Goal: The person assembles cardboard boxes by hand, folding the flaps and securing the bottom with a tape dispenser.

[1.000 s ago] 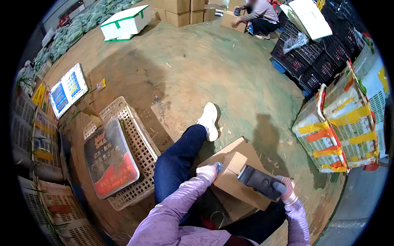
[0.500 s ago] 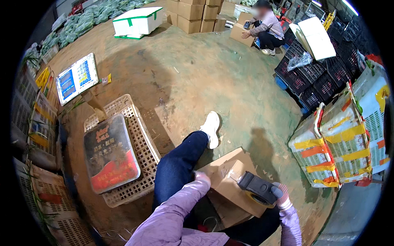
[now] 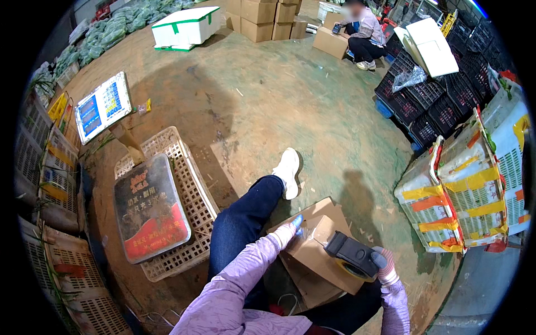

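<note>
A brown cardboard box [image 3: 307, 254] sits tilted by my lap, with open flaps on its far side. My right hand [image 3: 385, 267], in a striped glove with grey-blue fingertips, is closed round the end of a black tape dispenser [image 3: 350, 252] resting against the box. Yellowish tape shows under the dispenser, and a shiny clear patch lies on the cardboard beside its head. My left hand [image 3: 288, 232], gloved with blue fingertips, lies at the box's left upper edge, its fingers stretched out over the cardboard.
Left of my leg, a platform scale [image 3: 152, 209] stands on a cream plastic crate [image 3: 192, 192]. Taped white crates [image 3: 430, 218] line the right, with black crates [image 3: 427, 106] beyond. A co-worker [image 3: 365, 33] crouches by another carton [image 3: 330, 42]. A white foam box [image 3: 184, 29] lies far off.
My left hand has moved up and right onto the box edge, its blue fingertips now showing. The right hand and dispenser have hardly moved. The co-worker's carton has shifted.
</note>
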Tool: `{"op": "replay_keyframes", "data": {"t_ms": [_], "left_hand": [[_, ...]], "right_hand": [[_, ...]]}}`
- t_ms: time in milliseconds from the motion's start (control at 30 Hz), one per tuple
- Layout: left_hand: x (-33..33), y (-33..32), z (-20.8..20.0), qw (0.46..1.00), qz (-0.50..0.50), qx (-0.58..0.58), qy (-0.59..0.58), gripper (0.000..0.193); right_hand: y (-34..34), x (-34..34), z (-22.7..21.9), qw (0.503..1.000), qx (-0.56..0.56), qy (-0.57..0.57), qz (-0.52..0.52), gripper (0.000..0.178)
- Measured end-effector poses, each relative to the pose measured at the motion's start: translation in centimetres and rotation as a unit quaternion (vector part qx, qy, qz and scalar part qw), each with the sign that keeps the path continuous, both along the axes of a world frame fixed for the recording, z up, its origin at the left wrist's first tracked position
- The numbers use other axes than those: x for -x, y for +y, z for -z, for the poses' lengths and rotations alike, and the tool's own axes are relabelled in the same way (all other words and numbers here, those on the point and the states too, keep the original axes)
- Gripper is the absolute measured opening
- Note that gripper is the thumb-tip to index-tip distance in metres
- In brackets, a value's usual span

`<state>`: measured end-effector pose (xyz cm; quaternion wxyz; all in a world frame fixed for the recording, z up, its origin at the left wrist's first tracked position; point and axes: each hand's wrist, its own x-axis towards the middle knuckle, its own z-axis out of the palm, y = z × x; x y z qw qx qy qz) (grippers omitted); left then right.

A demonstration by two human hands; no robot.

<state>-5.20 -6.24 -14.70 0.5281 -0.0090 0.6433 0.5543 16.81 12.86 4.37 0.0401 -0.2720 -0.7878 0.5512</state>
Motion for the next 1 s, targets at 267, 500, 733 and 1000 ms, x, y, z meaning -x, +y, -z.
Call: {"op": "replay_keyframes", "data": {"t_ms": [267,500,733,1000], "left_hand": [[0.2,-0.3,1.6,0.98,-0.085,-0.15,-0.1,0.013],[1.2,-0.6,-0.9,0.996,-0.039,-0.08,-0.006,0.013],[0.1,-1.0,-1.0,0.895,-0.074,-0.012,0.441,0.019],[1.0,-1.3,0.2,0.927,-0.182,-0.095,0.315,0.021]], "right_hand": [[-0.5,0.5,-0.4,1.0,-0.004,0.003,0.001,0.029],[-0.4,-0.3,-0.5,1.0,-0.024,0.002,0.002,0.022],[-1.0,0.0,-0.8,0.994,-0.109,0.02,-0.02,0.023],[1.7,-1.5,1.5,0.997,0.074,-0.009,0.001,0.013]]}}
